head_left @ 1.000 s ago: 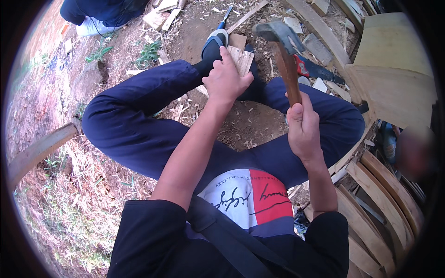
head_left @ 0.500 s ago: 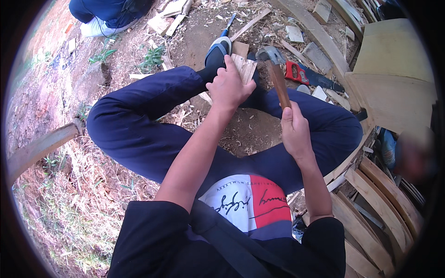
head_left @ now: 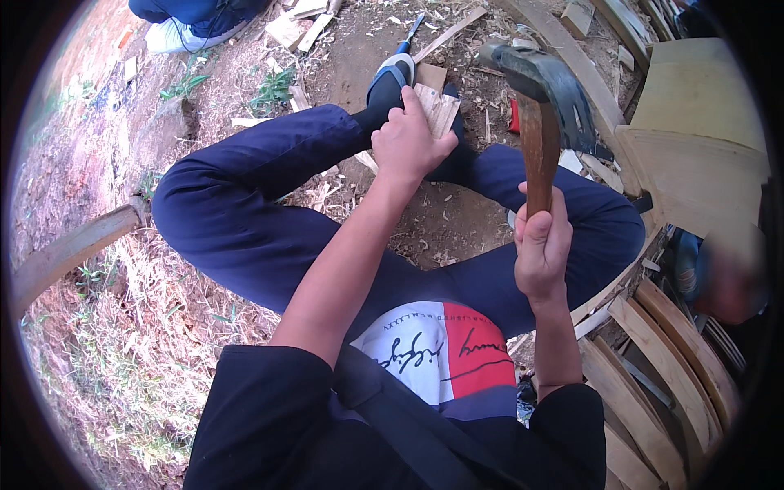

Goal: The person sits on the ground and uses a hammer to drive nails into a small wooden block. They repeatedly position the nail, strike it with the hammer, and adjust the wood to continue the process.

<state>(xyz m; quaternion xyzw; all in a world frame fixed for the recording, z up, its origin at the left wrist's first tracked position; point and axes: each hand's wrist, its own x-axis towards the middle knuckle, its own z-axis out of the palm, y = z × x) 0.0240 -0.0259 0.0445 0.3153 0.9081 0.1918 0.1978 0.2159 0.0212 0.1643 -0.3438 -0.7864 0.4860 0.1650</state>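
Note:
My right hand (head_left: 541,253) is wrapped round the wooden handle of a claw hammer (head_left: 539,155), held upright above my right leg with its dark metal head raised. My left hand (head_left: 404,147) grips a small, pale wood block (head_left: 441,113) between my feet, its index finger stretched along the near side. Just beyond that block sits a flat brown wood piece (head_left: 430,76). My left foot, in a sandal (head_left: 390,73), rests close by the block.
A blue-handled tool (head_left: 411,37) lies beyond my foot. Behind the hammer shows a bit of a red saw handle (head_left: 514,117). Curved boards (head_left: 661,359) are stacked at the right, below a large pale panel (head_left: 694,159). Another person's knee (head_left: 196,16) is at the far left.
The hammer has swung up and to the right, closer to the camera, and its head now covers most of the saw. My left hand keeps its hold on the wood block.

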